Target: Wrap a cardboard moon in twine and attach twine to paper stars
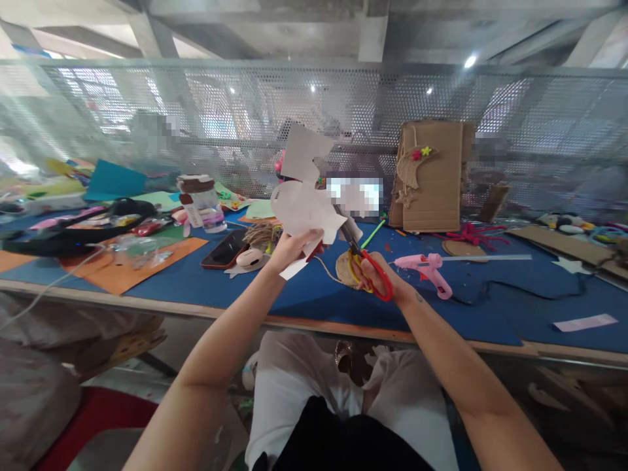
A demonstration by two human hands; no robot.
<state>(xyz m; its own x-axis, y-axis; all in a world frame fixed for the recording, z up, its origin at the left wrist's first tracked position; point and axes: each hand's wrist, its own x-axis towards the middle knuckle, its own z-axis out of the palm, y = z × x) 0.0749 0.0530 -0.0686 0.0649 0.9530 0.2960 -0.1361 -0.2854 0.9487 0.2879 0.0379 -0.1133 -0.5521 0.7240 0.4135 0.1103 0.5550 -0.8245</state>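
My left hand (293, 248) is closed on the lower edge of a white paper cut-out (304, 196), held upright above the blue table (206, 281). My right hand (375, 275) grips red-and-yellow-handled scissors (363, 258), fingers through the loops. The blades point up and left into the right side of the paper. Below the scissors lies a round jute-string coil (343, 269) with a string trailing left.
A pink glue gun (426, 267) lies right of my right hand, its black cord running right. A phone (226, 248), a twine bundle (262, 233), a jar (201, 201), orange paper (132, 268) and a black bag (73, 229) are left. Cardboard (432, 176) leans on the mesh fence.
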